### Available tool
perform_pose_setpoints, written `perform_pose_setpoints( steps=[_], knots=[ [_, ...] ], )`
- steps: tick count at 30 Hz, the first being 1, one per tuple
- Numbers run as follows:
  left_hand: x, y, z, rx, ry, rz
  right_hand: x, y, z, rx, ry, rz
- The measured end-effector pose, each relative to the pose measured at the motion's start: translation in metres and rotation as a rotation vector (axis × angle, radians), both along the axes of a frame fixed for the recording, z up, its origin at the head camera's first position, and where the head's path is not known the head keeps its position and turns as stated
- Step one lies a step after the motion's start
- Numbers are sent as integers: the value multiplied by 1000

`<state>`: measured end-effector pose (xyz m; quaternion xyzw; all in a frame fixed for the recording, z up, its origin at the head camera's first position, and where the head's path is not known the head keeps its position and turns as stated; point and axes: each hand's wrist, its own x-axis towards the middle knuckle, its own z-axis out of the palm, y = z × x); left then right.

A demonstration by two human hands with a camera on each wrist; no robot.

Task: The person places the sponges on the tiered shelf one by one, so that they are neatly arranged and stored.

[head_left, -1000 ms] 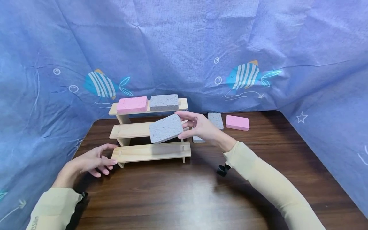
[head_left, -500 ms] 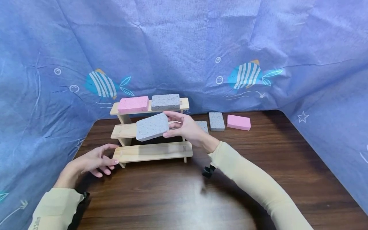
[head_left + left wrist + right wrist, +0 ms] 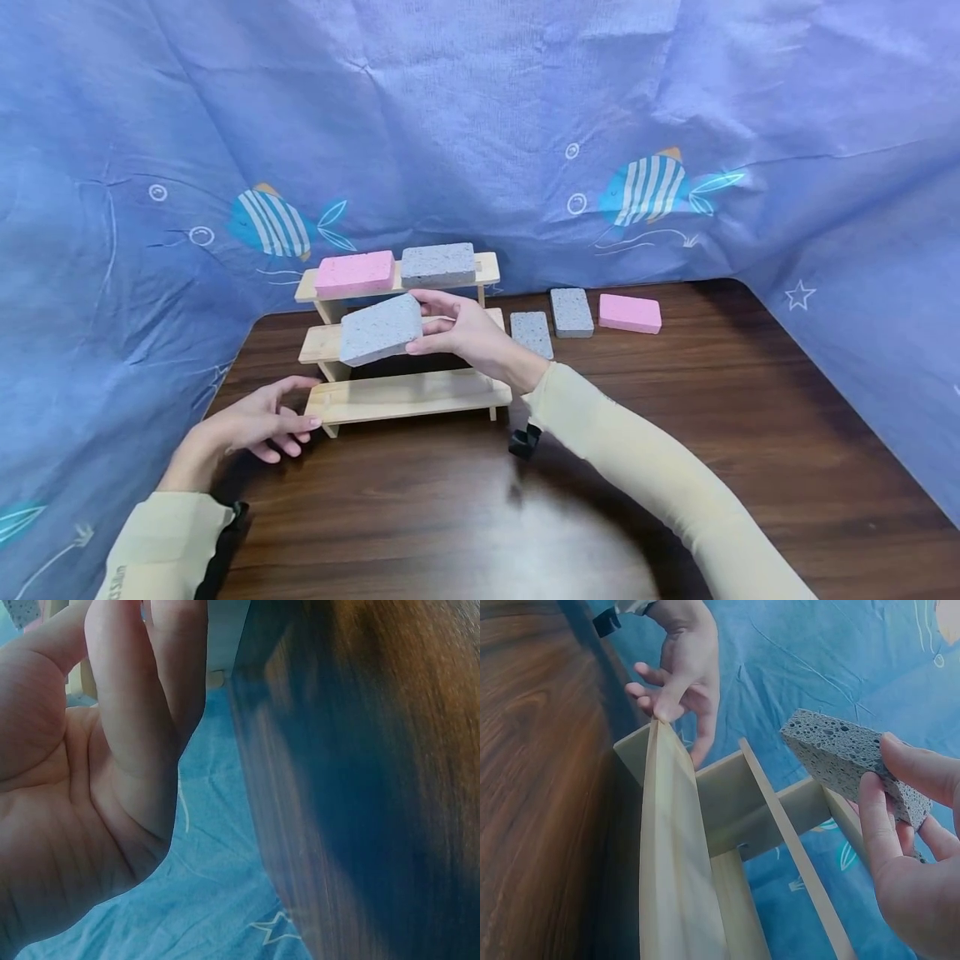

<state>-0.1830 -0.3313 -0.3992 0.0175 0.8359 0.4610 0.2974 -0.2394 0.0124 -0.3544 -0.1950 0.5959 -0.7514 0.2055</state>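
My right hand point(image 3: 480, 337) pinches a grey porous sponge point(image 3: 381, 330) by its right end, thumb on one side and fingers on the other. The sponge is tilted and hangs in front of the middle step of a three-step wooden display shelf point(image 3: 408, 398); in the right wrist view the sponge point(image 3: 840, 750) is apart from the boards. My left hand point(image 3: 251, 423) holds the left end of the lowest step between thumb and forefinger. On the top step lie a pink sponge point(image 3: 355, 274) and, right of it, another grey sponge point(image 3: 438, 264).
Right of the shelf, two grey sponges point(image 3: 531, 335) and a pink sponge point(image 3: 630, 313) lie flat on the dark wooden table point(image 3: 675, 400). A blue fish-patterned cloth point(image 3: 480, 125) hangs behind and along the sides of the table.
My right hand has carried the grey sponge leftward, from the shelf's right part to the left half of the middle step. The left hand stays at the lowest step's end.
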Motion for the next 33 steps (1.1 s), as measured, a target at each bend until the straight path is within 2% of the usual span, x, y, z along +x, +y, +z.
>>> perform_pose_setpoints(
  steps=[3, 15, 21, 24, 30, 33],
  knots=[
    [1, -2, 2, -2, -1, -2, 0, -7, -1, -18, -17, -4],
    [-1, -2, -2, -13, 0, 13, -8, -21, -6, -92, -104, -4],
    [-3, -5, 2, -19, 5, 6, -9, -29, -6, -133, -126, 7],
    [-2, -6, 1, -12, 8, 10, -10, -34, -8, -76, -93, -9],
    [0, -6, -4, 11, 5, -4, -13, -38, -13, 169, 49, -59],
    [-1, -6, -3, 15, 7, -7, -16, -39, -12, 180, 60, -35]
  ],
)
